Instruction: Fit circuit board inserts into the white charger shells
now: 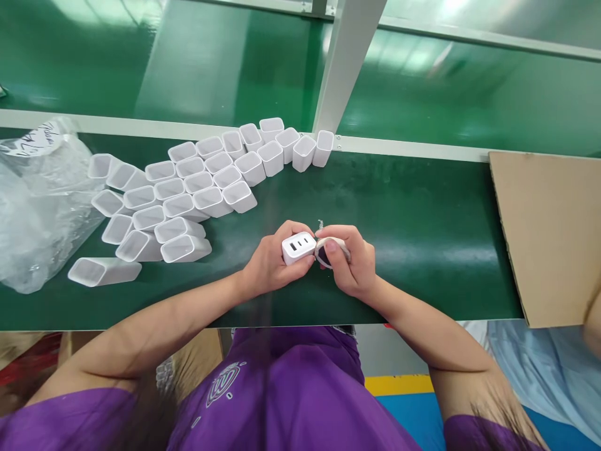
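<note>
A white charger with several USB ports on its upturned end is held in my left hand, fingers wrapped round its sides. My right hand is closed on a small round thing with a pale rim and a dark middle; its kind I cannot make out. This round thing meets or nearly meets the charger's right side. A small clear twisted scrap sticks up by my right fingertips. Left of my hands, several white open-ended charger housings stand or lean in close rows.
One housing lies apart near the front left. A clear plastic bag with handwriting on its label covers the left end of the green bench. At right is a cardboard sheet. A white post rises behind, and another person's arm shows at the right edge.
</note>
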A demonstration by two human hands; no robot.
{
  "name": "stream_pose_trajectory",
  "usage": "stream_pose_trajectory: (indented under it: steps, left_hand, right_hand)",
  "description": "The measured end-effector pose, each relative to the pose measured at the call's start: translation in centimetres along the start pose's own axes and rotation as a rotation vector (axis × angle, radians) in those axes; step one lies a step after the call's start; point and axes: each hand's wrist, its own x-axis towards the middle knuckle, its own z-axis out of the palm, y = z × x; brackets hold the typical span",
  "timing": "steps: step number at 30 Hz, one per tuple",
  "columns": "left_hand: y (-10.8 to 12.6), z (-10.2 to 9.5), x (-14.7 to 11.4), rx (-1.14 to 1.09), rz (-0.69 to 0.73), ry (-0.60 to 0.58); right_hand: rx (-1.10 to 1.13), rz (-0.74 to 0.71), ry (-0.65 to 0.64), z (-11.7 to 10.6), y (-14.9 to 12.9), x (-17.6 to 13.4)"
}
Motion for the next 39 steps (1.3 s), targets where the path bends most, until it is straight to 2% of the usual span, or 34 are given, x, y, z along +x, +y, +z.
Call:
stream_pose_trajectory:
  steps: [4, 9, 14, 20, 22, 25, 27, 30, 33, 36, 39]
  left_hand:
    - [0.1, 0.3, -0.2, 0.015, 0.138, 0.062]
    - [0.5, 0.2, -0.6, 0.163, 0.231, 0.099]
    - [1.0, 0.4, -1.1, 0.303, 0.455, 0.153]
    - [0.7, 0.5, -1.3, 0.466, 0.488, 0.231]
    - [0.2, 0.4, -1.1, 0.444, 0.56, 0.226]
    - [-0.6, 0.2, -0.7, 0.399, 0.602, 0.197]
    - [-0.8, 0.1, -0.4, 0.369, 0.553, 0.203]
    - [-0.5, -0.1, -0.2, 0.232, 0.374, 0.201]
    - [0.1, -0.5, 0.1, -0.042, 0.16, 0.104]
    - [0.6, -0.8, 0.6, -0.296, 0.016, 0.032]
    - [0.7, -0.8, 1.0, -0.4, -0.083, 0.027]
  right_hand:
    - [-0.002, -0.034, -0.006, 0.2, 0.1, -0.5]
    - [-0.015, -0.153, -0.027, 0.4, 0.2, -1.0]
    - [-0.014, -0.265, -0.027, 0.4, 0.5, -1.0]
    - [0.042, -0.336, -0.021, 0.5, 0.7, -0.7]
    - [0.088, -0.321, -0.013, 0.6, 0.9, -0.7]
    - [0.116, -0.21, 0.006, 0.7, 1.0, -0.6]
    - [0.144, -0.128, 0.025, 0.6, 1.0, -0.4]
    - [0.229, 0.026, 0.003, 0.3, 0.7, 0.1]
    - [0.298, 0.138, -0.027, -0.2, 0.5, 0.5]
    - [0.279, 0.138, -0.007, -0.5, 0.4, 0.8]
    - [0.225, 0.126, 0.018, -0.7, 0.4, 1.0]
